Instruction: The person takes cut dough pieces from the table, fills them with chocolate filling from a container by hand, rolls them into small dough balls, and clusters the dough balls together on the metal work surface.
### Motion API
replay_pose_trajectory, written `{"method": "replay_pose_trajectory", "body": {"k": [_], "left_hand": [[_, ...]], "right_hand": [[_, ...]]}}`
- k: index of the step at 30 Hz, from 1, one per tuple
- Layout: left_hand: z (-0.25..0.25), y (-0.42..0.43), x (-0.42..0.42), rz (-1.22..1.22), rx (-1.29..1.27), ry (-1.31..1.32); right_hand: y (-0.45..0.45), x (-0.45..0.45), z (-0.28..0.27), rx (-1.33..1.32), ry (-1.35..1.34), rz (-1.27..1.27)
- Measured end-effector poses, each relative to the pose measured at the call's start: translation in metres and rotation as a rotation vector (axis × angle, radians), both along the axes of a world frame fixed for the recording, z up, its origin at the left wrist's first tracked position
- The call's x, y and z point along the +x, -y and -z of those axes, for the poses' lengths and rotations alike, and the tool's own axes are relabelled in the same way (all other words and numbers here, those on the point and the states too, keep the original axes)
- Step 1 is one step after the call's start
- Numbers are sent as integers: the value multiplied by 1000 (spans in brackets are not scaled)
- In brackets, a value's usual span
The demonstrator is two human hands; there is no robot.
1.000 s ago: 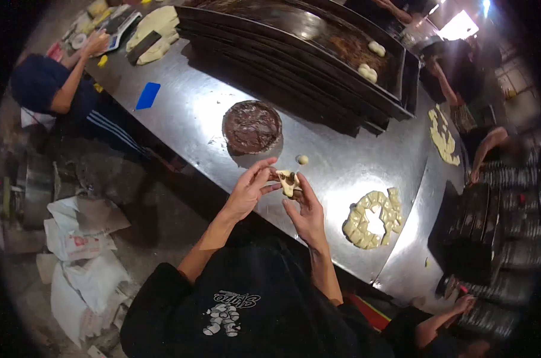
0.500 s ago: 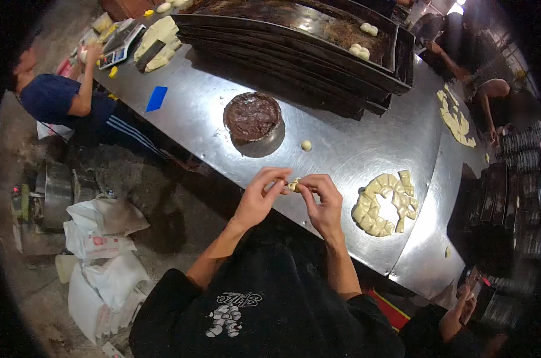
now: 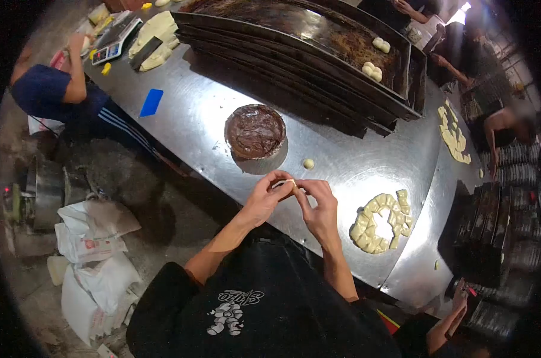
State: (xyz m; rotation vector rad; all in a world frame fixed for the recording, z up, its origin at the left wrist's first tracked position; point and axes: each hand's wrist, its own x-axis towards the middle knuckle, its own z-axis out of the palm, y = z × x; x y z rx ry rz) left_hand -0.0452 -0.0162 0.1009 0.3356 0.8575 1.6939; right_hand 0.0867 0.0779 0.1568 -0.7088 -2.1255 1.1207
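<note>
My left hand [image 3: 263, 200] and my right hand [image 3: 319, 207] meet over the near edge of the metal table. Between their fingertips they pinch a small piece of pale dough [image 3: 291, 183], mostly hidden by the fingers. Just beyond them lies a round dough ball [image 3: 308, 163]. A bowl of dark brown filling [image 3: 255, 132] stands farther off to the left. To the right of my hands, cut dough pieces [image 3: 369, 230] lie in a rough ring on the metal.
Stacked dark baking trays [image 3: 294, 59] fill the table's far side, the top one holding dough balls [image 3: 372, 71]. A blue scraper [image 3: 151, 102], a scale [image 3: 116, 42] and a dough slab [image 3: 157, 39] are at left. Co-workers stand at left and right. White sacks [image 3: 103, 280] sit on the floor.
My fingertips have drawn closer together around the dough, which now shows less. The view has shifted slightly, so the bowl and dough ball appear lower.
</note>
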Motion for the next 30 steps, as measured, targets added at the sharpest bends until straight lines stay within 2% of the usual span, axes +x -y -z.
{"method": "replay_pose_trajectory", "body": {"k": [2, 3, 5, 6, 8, 9, 11, 12, 14, 16, 19, 22, 24, 26, 27, 29, 30], "left_hand": [[3, -8, -6, 54, -7, -146], [3, -14, -7, 55, -8, -134], [1, -27, -11, 84, 61, -401], [5, -34, -13, 91, 64, -392], [13, -50, -15, 251, 100, -432], [13, -57, -15, 265, 103, -421], [8, -68, -12, 236, 125, -691], [8, -73, -12, 263, 127, -676], [10, -80, -18, 239, 145, -597], [10, -82, -25, 251, 146, -559], [11, -75, -35, 261, 97, -626], [19, -69, -38, 257, 37, -605], [18, -66, -39, 264, 21, -620], [8, -58, -41, 228, 45, -632], [7, -55, -41, 186, 108, -610], [4, -46, -49, 159, 71, -610], [4, -38, -49, 141, 32, -598]], "right_hand": [[-7, 1, 7, 140, 70, 48], [-8, -1, 0, -33, 74, 109], [-15, 1, 5, -127, 82, 175], [-18, 3, 9, -219, 80, 236], [-22, 7, 22, -207, 129, 265], [-26, 10, 37, -41, 143, 280], [-33, 20, 66, 352, 210, 308], [-31, 32, 96, 343, 229, 330], [-19, 59, 155, 310, 462, 169], [-3, 59, 146, 344, 376, 163], [-10, 61, 133, 346, 346, 316], [-37, 32, 140, 354, 423, 403], [-20, 23, 170, 374, 368, 415], [4, 21, 180, 452, 271, 138], [-9, 20, 180, 467, 254, 135], [-17, 46, 181, 570, 429, 106], [-28, 43, 183, 413, 519, 234]]}}
